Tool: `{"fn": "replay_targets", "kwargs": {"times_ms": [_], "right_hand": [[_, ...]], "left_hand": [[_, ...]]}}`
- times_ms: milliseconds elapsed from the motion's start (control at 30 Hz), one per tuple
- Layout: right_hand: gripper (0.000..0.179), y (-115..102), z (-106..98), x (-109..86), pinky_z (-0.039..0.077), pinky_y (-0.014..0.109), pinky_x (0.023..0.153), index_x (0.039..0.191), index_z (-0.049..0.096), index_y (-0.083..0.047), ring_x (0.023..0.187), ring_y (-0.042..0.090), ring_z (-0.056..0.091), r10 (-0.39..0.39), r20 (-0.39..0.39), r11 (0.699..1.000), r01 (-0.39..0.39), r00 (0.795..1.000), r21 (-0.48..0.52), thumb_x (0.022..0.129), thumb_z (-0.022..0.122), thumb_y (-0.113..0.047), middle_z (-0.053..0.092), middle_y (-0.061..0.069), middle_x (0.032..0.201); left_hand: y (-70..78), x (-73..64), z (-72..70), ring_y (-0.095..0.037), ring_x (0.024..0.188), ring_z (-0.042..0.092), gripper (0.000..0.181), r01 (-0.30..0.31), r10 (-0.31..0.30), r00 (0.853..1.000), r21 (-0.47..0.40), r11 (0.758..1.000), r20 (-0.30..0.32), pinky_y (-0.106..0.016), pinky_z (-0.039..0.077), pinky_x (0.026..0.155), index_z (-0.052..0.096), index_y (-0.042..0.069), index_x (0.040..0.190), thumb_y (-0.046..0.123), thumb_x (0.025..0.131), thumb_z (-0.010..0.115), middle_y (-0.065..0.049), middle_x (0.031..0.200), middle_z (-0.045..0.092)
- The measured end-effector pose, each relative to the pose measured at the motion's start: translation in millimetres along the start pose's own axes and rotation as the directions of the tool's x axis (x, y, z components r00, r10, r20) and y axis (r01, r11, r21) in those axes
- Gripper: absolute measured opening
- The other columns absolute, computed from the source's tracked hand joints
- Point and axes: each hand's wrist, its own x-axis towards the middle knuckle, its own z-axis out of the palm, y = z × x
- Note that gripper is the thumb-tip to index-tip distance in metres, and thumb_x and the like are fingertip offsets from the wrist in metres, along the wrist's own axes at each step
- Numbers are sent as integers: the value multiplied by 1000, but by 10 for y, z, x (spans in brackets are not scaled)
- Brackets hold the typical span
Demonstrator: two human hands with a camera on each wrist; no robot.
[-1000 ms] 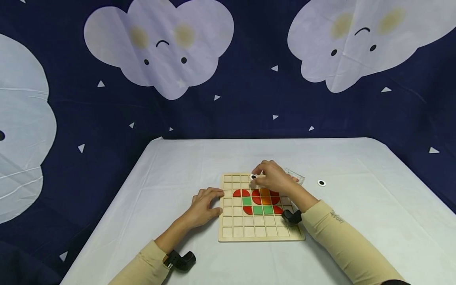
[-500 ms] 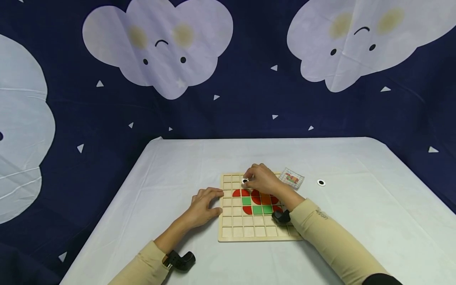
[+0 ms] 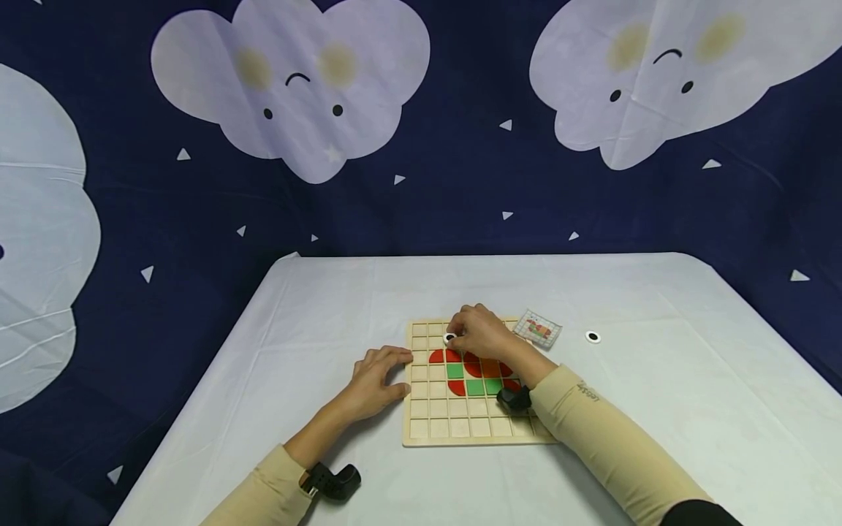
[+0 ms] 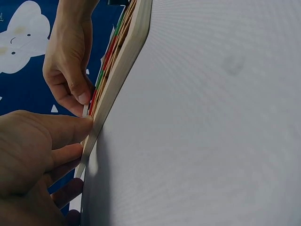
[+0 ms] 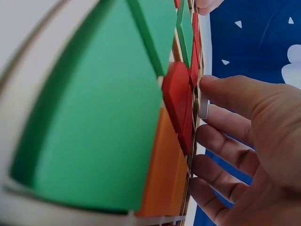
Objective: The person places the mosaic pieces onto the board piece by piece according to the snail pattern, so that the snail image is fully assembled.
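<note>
A wooden grid board (image 3: 460, 429) lies flat on the table, carrying red (image 3: 444, 356), green (image 3: 484, 387) and orange (image 3: 490, 367) pieces in its cells. Over its upper left cells, my right hand (image 3: 482, 333) pinches a white disc with a black dot (image 3: 450, 338), like an eye piece. The right wrist view shows that disc (image 5: 203, 104) edge-on between thumb and forefinger, close over the board beside the red pieces. My left hand (image 3: 378, 383) rests against the board's left edge, thumb and fingers spread along it. In the left wrist view, its thumb (image 4: 70, 129) touches the wooden rim.
A small picture card (image 3: 539, 328) with a coloured pattern lies at the board's upper right corner. A second black-dotted white disc (image 3: 593, 337) lies farther right on the white tablecloth (image 3: 658, 409). Behind the table hangs a dark blue cloth (image 3: 460, 212) with clouds.
My right hand has carried the disc leftward and slightly down over the board, slowing in the last half second. The picture card has come into fuller view. My left hand stays in place.
</note>
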Motion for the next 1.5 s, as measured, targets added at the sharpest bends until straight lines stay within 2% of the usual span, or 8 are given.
{"fn": "replay_targets", "kwargs": {"times_ms": [300,733,867,1000,1200,1333,1500], "right_hand": [[20,7,-3,-20,40,35,77,99,72,-15,87,18,47,-23,-1,999,23,1000,-29,83,71,-28,60,1,95],[18,15,-22,-29,40,35,78,98,71,-16,88,18,46,-37,4,999,38,999,-19,84,69,-26,60,1,95],[21,13,-73,-45,42,37,81,102,71,-13,91,20,48,-34,-2,999,34,999,15,85,68,-26,61,3,98],[27,45,-187,-67,44,41,86,108,70,-9,99,24,49,3,-33,999,-1,999,46,87,66,-26,61,5,104],[32,242,-442,-195,44,41,84,109,69,-6,98,26,51,47,-128,998,-42,991,44,83,69,-25,62,9,103],[32,487,-608,-376,43,42,81,109,69,-5,97,28,52,90,-179,995,-83,980,45,83,68,-24,62,11,104],[32,846,-740,-631,42,43,79,110,67,-3,97,31,52,160,-195,987,-156,968,38,84,66,-21,62,15,105]], "left_hand": [[0,3,0,-24,118,43,43,-8,8,1000,1,1000,-5,-45,25,95,61,6,121,13,79,68,-2,130,55],[1,4,-3,-25,118,43,42,-6,6,1000,5,1000,-5,-45,26,95,61,6,120,13,79,69,-2,130,55],[7,1,-2,-25,118,42,42,-4,4,1000,1,1000,-3,-45,25,95,61,6,121,13,80,69,-3,131,55],[11,-1,1,-25,118,42,43,-1,1,1000,0,1000,-3,-45,25,95,61,6,121,13,80,69,-3,131,55],[17,-4,0,-25,118,42,43,1,-1,1000,-1,1000,3,-44,25,95,60,6,122,13,80,68,-3,131,55],[16,-1,-3,-25,117,42,43,-1,1,1000,4,1000,3,-44,25,94,60,6,122,13,80,68,-2,131,55],[8,0,-2,-26,117,43,43,-12,12,1000,17,1000,-2,-45,26,94,60,6,121,13,79,68,-4,130,55]]}}
